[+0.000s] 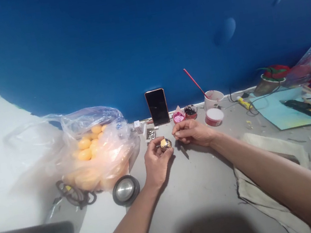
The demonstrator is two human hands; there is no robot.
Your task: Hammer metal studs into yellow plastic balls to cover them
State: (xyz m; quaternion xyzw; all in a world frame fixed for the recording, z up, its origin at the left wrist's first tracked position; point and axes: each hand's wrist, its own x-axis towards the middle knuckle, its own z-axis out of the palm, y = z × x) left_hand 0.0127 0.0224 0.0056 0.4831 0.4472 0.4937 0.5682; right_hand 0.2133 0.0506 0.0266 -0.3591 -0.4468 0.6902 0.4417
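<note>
My left hand (157, 160) grips a small yellow ball (165, 144) partly covered with dark, shiny bits, between thumb and fingers. Just to its right, my right hand (191, 132) hovers with thumb and fingertips pinched together; whatever is in the pinch is too small to make out. Below that hand lies a thin dark pointed piece (183, 151) on the table. A small open box (150, 134) of shiny silvery bits sits behind my left hand. Pink bits fill a small cup (179, 117), and dark ones fill a second cup (190, 111) beside it.
A phone (157, 107) leans upright against the blue wall. At left stands a clear bag (98, 118) of yellow balls, with a round metal-and-black object (125, 190) before it. To the right are a white tub (214, 99) holding a red stick, a lidded tub (214, 116) and a cloth (261, 190).
</note>
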